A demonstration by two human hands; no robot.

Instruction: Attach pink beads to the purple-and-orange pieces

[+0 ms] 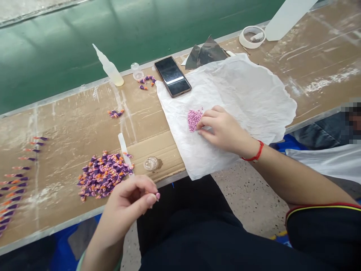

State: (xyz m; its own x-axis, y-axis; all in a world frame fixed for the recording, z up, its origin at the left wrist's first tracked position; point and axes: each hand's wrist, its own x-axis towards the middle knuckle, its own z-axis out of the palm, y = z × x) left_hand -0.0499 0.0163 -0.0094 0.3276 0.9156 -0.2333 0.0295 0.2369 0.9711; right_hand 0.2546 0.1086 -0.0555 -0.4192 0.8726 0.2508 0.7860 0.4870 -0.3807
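My right hand (221, 128) rests on a crumpled white paper sheet (248, 94), fingers curled and pinched at the edge of a small heap of pink beads (194, 119). My left hand (132, 203) hovers near the table's front edge, thumb and fingers pinched on a tiny piece with a pink bead tip. Just beyond it lies a pile of purple and orange cone pieces (103, 175) with a white stick (124, 148) beside it. A red cord circles my right wrist.
A black phone (172, 76), a glue bottle (109, 67), small clear caps (151, 163), a tape roll (252, 36) and dark film scraps (205, 52) lie on the cardboard-covered table (70, 124). Finished cone pieces line the left edge (14, 188). Another person sits at right (324, 150).
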